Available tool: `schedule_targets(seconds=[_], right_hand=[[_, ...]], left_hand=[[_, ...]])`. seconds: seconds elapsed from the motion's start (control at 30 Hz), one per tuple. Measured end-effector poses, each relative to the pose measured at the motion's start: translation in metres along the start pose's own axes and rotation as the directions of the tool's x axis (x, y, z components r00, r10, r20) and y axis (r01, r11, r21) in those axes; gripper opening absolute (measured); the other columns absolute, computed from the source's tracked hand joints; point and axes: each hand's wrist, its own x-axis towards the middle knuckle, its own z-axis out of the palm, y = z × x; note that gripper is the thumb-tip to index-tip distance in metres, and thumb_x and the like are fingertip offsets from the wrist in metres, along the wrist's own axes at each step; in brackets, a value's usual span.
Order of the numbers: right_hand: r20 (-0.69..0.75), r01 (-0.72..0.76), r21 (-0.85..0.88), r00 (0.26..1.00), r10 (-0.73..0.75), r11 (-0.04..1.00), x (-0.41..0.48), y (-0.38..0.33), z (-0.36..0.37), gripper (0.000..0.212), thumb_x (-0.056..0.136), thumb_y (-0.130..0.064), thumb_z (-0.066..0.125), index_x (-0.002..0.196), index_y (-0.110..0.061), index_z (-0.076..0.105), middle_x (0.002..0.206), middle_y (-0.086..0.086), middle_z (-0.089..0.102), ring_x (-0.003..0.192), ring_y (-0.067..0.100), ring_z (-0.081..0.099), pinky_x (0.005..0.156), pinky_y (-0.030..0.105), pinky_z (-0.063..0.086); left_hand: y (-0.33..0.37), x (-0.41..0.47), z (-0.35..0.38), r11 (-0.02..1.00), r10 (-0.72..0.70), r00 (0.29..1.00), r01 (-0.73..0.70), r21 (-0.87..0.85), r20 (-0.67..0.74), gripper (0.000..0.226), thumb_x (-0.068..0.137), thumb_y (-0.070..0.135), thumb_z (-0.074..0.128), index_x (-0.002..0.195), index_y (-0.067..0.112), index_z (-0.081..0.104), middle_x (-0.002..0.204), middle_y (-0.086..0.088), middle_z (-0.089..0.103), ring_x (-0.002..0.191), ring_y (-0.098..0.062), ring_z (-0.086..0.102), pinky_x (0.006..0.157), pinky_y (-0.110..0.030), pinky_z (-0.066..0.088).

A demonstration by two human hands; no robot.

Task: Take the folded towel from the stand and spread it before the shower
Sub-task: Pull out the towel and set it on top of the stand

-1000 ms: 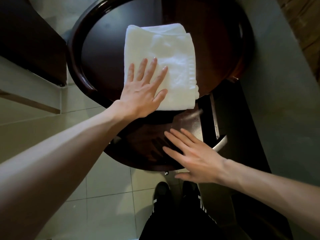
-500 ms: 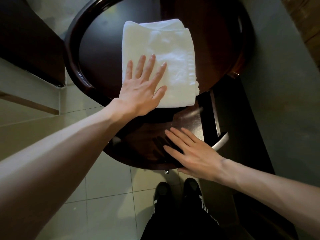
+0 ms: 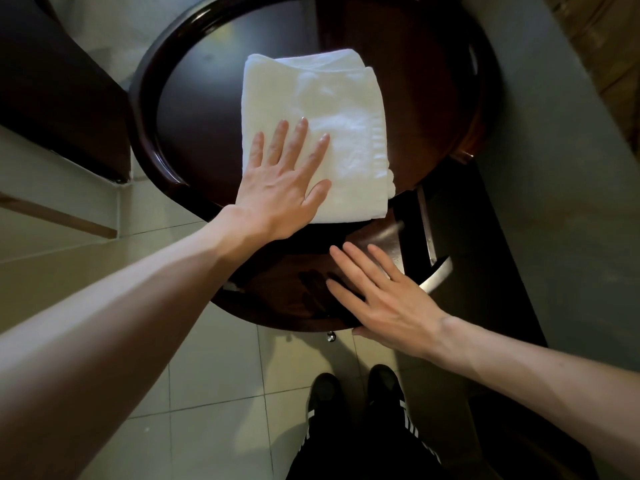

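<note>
Folded towel [image 3: 332, 116] on stand [image 3: 194, 109], left hand [image 3: 280, 188] flat

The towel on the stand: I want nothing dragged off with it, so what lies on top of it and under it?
On the towel lies only the left hand, flat and open. Under it shows the stand, dark wood. Whatever lies beneath the cloth is hidden.

So there's a dark, glossy round wooden stand [image 3: 194, 109] with a raised rim, standing on a pale tiled floor [image 3: 214, 382]. A white folded terry towel [image 3: 332, 109] lies flat on the upper tier, its near edge hanging slightly over. The left hand [image 3: 280, 188] lies flat on the towel, the right hand [image 3: 384, 299] flat on the lower tier.
</note>
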Motion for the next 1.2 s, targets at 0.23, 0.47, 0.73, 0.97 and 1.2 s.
schedule_targets(seconds=[0.23, 0.47, 0.73, 0.97, 1.2], right_hand=[[-0.11, -0.08, -0.114, 0.992, 0.068, 0.99, 0.009, 0.005, 0.002, 0.102, 0.066, -0.041, 0.08, 0.146, -0.01, 0.025, 0.154, 0.029, 0.001, 0.143, 0.043, 0.0, 0.115, 0.057, -0.001], [-0.22, -0.183, -0.169, 0.965, 0.143, 0.969, 0.032, 0.015, 0.001, 0.11, 0.061, -0.018, 0.082, 0.149, -0.015, 0.017, 0.153, 0.029, 0.009, 0.141, 0.046, 0.012, 0.113, 0.058, 0.004], [-0.286, -0.263, -0.207, 0.937, 0.199, 0.942, 0.052, 0.024, 0.001, 0.099, 0.057, 0.008, 0.045, 0.149, -0.008, 0.013, 0.152, 0.027, 0.006, 0.141, 0.045, 0.01, 0.11, 0.062, 0.01], [-0.283, -0.36, -0.197, 0.911, 0.299, 0.912, 0.066, 0.028, -0.003, 0.079, 0.081, 0.01, -0.018, 0.15, -0.014, 0.013, 0.154, 0.026, 0.007, 0.139, 0.044, 0.001, 0.111, 0.062, 0.011], [-0.35, -0.399, -0.201, 0.882, 0.315, 0.895, 0.077, 0.032, 0.004, 0.068, 0.088, 0.002, -0.012, 0.148, -0.017, 0.015, 0.147, 0.024, 0.016, 0.137, 0.046, 0.015, 0.107, 0.063, 0.021]], left_hand=[[-0.001, 0.0, -0.001, 1.0, -0.004, 1.0, 0.004, -0.024, 0.012, 0.065, 0.092, 0.059, 0.008, 0.15, 0.035, -0.006, 0.16, -0.002, -0.012, 0.145, -0.021, -0.017, 0.115, -0.043, -0.014], [-0.002, 0.001, -0.004, 0.996, -0.005, 1.0, 0.006, -0.089, 0.011, 0.062, 0.094, 0.055, 0.018, 0.15, 0.036, -0.002, 0.161, -0.001, -0.009, 0.145, -0.019, -0.016, 0.113, -0.039, -0.017], [-0.003, 0.002, -0.01, 0.982, 0.004, 0.999, 0.004, -0.188, 0.04, 0.06, 0.096, 0.037, 0.026, 0.151, 0.036, 0.001, 0.161, 0.0, -0.008, 0.145, -0.017, -0.016, 0.115, -0.04, -0.016], [-0.005, 0.002, -0.011, 0.973, 0.011, 0.999, -0.001, -0.229, 0.043, 0.062, 0.095, 0.031, 0.03, 0.151, 0.036, 0.004, 0.161, 0.001, -0.005, 0.146, -0.017, -0.014, 0.116, -0.04, -0.015], [-0.003, 0.004, -0.009, 0.968, -0.005, 0.999, 0.015, -0.249, 0.04, 0.065, 0.087, 0.04, 0.021, 0.151, 0.037, 0.007, 0.161, 0.002, -0.001, 0.146, -0.016, -0.012, 0.115, -0.037, -0.015]])
